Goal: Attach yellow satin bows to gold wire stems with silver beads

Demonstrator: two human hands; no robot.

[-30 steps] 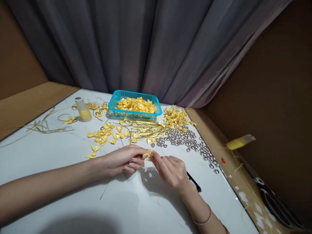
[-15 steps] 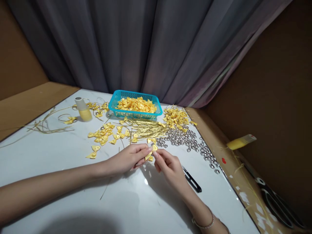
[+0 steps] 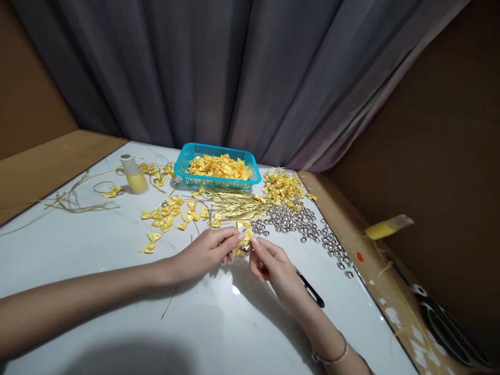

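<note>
A small yellow satin bow point(image 3: 247, 236) is pinched between my two hands, just above the table. My left hand point(image 3: 219, 247) is closed on its left side with thumb and fingertips. On the other side, my right hand point(image 3: 274, 260) grips the bow between thumb and forefinger. Right below the bow, a shiny silver bead point(image 3: 246, 248) shows between the hands; whether it is fixed to the bow I cannot tell. Loose yellow bows point(image 3: 164, 216) and a bundle of gold cords point(image 3: 236, 205) lie beyond my hands. Silver beads point(image 3: 292, 220) are spread to the right of the cords.
A blue basket point(image 3: 191, 179) of yellow bows stands at the back, beside a bow pile point(image 3: 284, 187). At left is a glue-like bottle point(image 3: 135, 177). A black cutter point(image 3: 311, 290) lies near my right wrist; scissors point(image 3: 445, 323) and another yellow bottle point(image 3: 386, 227) are at right.
My hands have turned the bow slightly, and the silver bead has come into view below it. My right fingertips have shifted a little to the right.
</note>
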